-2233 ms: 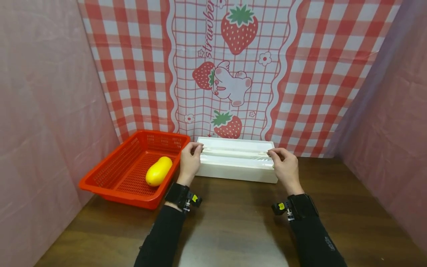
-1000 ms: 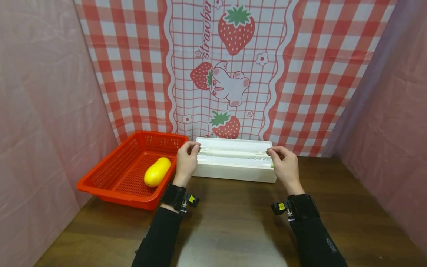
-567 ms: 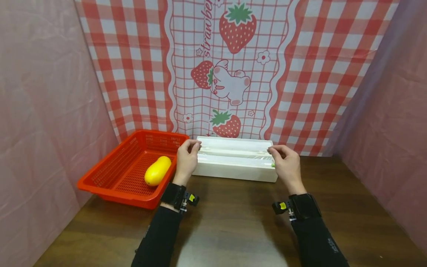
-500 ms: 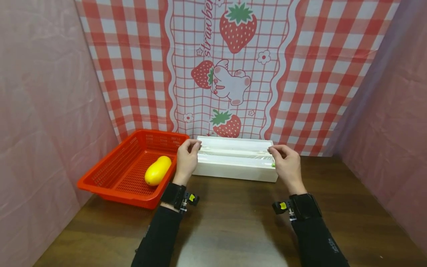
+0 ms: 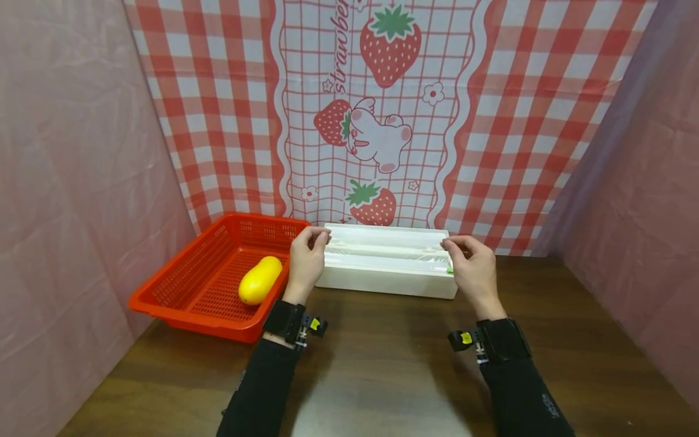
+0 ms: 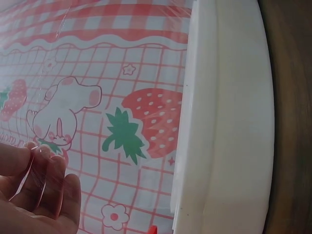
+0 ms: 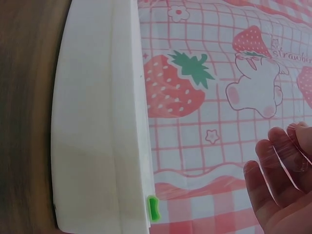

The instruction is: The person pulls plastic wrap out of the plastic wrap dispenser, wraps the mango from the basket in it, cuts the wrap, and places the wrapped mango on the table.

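Note:
A long white cling film dispenser box (image 5: 388,282) stands at the back of the table, its lid up and a roll (image 5: 382,249) inside. Clear cling film (image 6: 168,14) rises from it; its wrinkles and shine show in both wrist views. My left hand (image 5: 307,262) pinches the film between thumb and fingers near the box's left end. At the right end, my right hand (image 5: 476,270) pinches the other side of the film. The sheet spans between both hands, above the box. A small green slider (image 7: 153,208) sits on the box's edge by the right end.
Left of the box stands a red plastic basket (image 5: 191,325) with a yellow, squash-like fruit (image 5: 260,280) in it. A strawberry-patterned cloth (image 5: 377,139) hangs close behind the box. Pink cloth walls flank the brown wooden table (image 5: 382,370).
The hands have drawn slightly apart: the left shifted a little left, then the right a little right. Both keep their pinch on the film. Basket and fruit stay in place.

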The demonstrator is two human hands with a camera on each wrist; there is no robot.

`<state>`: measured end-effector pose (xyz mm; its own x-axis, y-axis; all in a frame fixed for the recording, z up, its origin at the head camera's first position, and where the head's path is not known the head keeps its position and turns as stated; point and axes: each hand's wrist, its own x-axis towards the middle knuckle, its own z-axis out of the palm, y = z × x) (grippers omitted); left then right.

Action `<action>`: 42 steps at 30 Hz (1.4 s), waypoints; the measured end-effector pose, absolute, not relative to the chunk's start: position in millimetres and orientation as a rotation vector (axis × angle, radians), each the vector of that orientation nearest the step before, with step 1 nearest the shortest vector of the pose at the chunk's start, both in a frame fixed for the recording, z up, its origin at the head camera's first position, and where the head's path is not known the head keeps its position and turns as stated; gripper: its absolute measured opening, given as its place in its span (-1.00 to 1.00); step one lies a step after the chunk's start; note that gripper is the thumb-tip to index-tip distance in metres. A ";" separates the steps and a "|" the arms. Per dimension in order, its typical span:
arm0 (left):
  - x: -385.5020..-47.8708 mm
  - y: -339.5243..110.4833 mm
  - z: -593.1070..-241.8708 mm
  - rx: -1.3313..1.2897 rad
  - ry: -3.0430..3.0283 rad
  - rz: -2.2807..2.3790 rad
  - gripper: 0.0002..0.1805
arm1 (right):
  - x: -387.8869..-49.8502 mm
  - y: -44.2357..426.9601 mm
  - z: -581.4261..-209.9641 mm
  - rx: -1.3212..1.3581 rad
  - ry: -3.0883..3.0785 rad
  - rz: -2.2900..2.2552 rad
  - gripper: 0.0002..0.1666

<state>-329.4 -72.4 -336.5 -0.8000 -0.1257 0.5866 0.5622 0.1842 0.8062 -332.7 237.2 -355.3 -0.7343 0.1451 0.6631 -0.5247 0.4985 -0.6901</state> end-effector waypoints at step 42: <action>-351.2 -78.8 -345.8 -0.396 -1.872 -1.637 -0.81 | -320.3 236.9 -338.9 0.320 -2.027 1.227 -0.75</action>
